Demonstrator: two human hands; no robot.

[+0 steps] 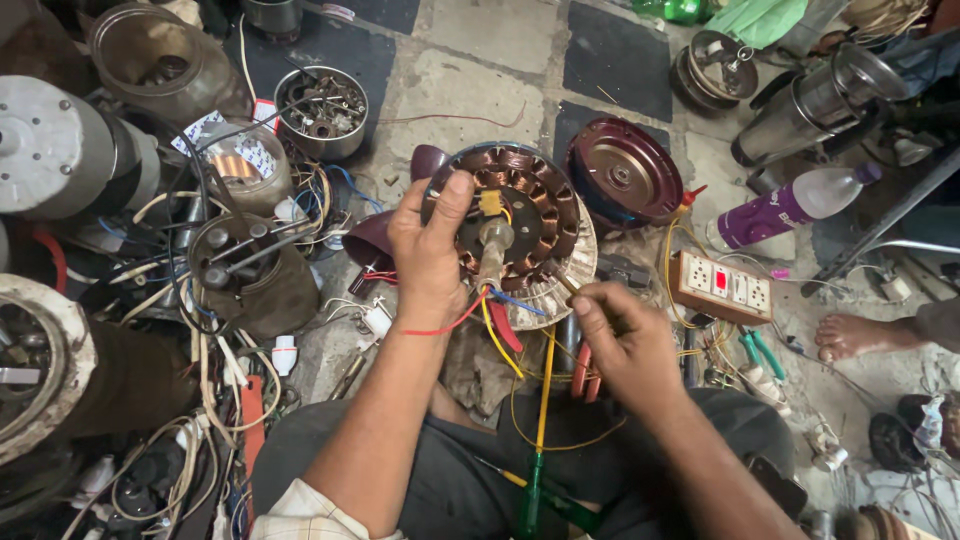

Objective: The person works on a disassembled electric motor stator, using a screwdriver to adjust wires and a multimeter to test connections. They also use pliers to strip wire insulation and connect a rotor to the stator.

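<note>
2 hands (pixel 430 250) — 1 copper-wound stator (pixel 510 225), 1 maroon cover (pixel 625 180), 1 switchboard (pixel 722 288), 1 bottle (pixel 790 208).

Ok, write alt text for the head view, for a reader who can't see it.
Seen from above, a person's left hand steadies a round copper-wound motor stator while the right hand pinches a thin probe against its lower edge. Coloured wires trail from the stator to the lap; motor housings, a socket board and a plastic bottle crowd the floor.
</note>
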